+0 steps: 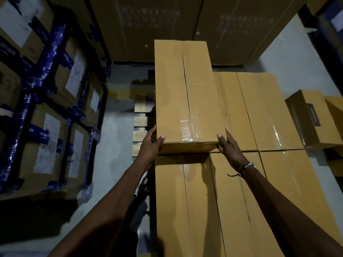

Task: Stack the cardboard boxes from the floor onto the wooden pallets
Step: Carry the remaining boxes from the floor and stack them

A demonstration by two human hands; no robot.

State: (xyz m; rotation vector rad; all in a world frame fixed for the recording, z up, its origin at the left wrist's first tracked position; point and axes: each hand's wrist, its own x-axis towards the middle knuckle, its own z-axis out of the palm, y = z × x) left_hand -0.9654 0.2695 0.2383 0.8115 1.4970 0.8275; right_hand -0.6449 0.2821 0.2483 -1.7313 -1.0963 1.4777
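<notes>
A long cardboard box (187,93), taped along its top seam, sits on the upper layer of a stack, its near end gripped at both corners. The left hand (151,143) wraps the near-left corner with the thumb on top; the right hand (229,145) clasps the near-right corner the same way, a beaded bracelet (248,165) on its wrist. Just right of it lie lower boxes (259,108) side by side, and nearer ones (213,201) run toward the viewer. Wooden pallet slats (141,121) show at the left edge. Further left, across bare floor (115,154), stand cartons bound in blue tape (46,108). A smaller box (313,117) sits far right; tall cartons (185,25) wall off the far side.
</notes>
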